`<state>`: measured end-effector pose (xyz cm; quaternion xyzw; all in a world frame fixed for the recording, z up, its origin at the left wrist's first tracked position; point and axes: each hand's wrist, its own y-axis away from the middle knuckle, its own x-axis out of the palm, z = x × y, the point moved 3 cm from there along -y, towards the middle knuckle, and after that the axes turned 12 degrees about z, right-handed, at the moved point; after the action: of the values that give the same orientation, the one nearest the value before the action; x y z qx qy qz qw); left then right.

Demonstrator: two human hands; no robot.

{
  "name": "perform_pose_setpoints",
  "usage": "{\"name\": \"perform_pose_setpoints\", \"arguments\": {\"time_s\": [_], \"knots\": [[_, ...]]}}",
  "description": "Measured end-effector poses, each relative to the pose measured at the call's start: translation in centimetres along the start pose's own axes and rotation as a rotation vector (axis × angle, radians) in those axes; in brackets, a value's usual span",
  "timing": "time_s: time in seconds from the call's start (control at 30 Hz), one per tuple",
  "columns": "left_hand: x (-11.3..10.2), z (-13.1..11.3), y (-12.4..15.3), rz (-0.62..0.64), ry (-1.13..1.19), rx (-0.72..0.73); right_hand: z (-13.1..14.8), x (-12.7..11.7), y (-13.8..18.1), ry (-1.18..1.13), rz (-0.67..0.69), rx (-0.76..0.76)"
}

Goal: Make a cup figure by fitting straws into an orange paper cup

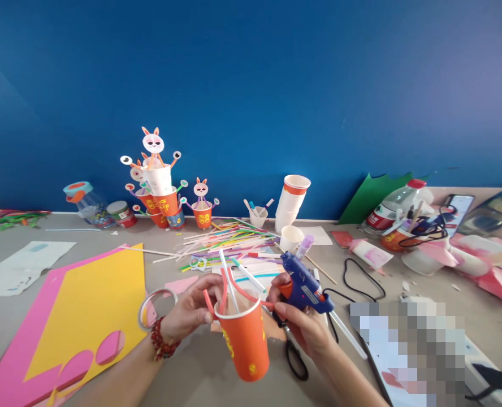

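An orange paper cup [246,345] with yellow lettering and a white rim tilts in front of me. Bent orange straws [242,289] and a white straw [229,280] stick out of its mouth. My left hand [191,308] closes on the cup's left rim, thumb beside a short orange straw end; its far fingers are partly hidden. In my right hand [297,319] sits a blue hot glue gun [304,282], its nozzle pointing up and left. The same fingers also touch the straw end at the cup's right rim. Below lies a pair of black-handled scissors [295,359].
Yellow paper [102,294] with cut-out circles lies left, beside a tape roll [143,311]. Loose straws [234,240] spread behind the cup. Rabbit-faced cup figures [164,206] and stacked white cups [289,209] stand by the blue wall. A bottle [393,209] stands right, near a black cord [361,265].
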<state>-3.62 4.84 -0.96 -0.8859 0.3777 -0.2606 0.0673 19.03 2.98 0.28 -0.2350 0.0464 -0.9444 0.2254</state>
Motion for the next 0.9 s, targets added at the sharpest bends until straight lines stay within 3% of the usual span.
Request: {"name": "perform_pose_setpoints", "arguments": {"time_s": [0.27, 0.5, 0.9], "knots": [[-0.31, 0.08, 0.02, -0.020, -0.015, -0.017, -0.04, 0.10, 0.06, 0.020, 0.021, 0.026], [-0.14, 0.24, 0.02, -0.026, -0.028, -0.039, -0.15, -0.04, 0.09, -0.024, -0.059, -0.019], [0.18, 0.13, -0.20, -0.034, -0.014, -0.019, -0.80, -0.12, -0.30, -0.062, -0.149, 0.035]]}}
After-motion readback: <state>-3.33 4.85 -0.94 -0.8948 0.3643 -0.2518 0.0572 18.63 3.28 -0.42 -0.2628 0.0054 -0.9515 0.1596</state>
